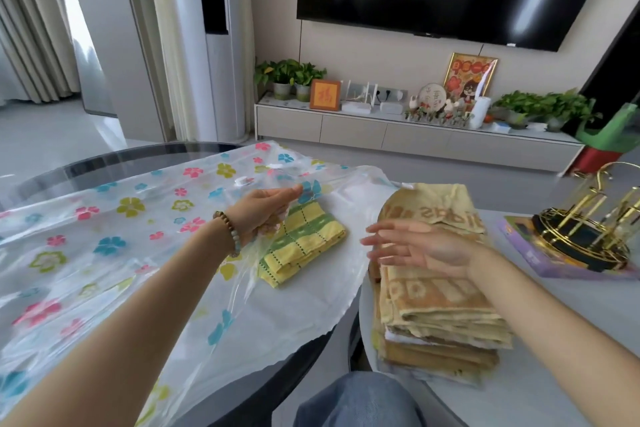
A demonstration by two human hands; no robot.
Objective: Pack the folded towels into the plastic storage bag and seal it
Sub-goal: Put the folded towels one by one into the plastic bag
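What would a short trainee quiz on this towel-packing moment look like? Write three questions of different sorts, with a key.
1. True or false: the left hand holds up the upper layer of the flowered plastic bag.
2. Which towel lies at the bag's mouth? A) the yellow-green checked towel B) a plain white one C) a blue one
3. Fill in: the right hand hovers open over the ____ of tan towels.

Key: 1 true; 2 A; 3 stack

Person's forearms, bare to the elbow; a beaded bracelet (228, 233) of brown and pale green-blue beads encircles the left wrist. Blue denim (356, 399) covers the knee.
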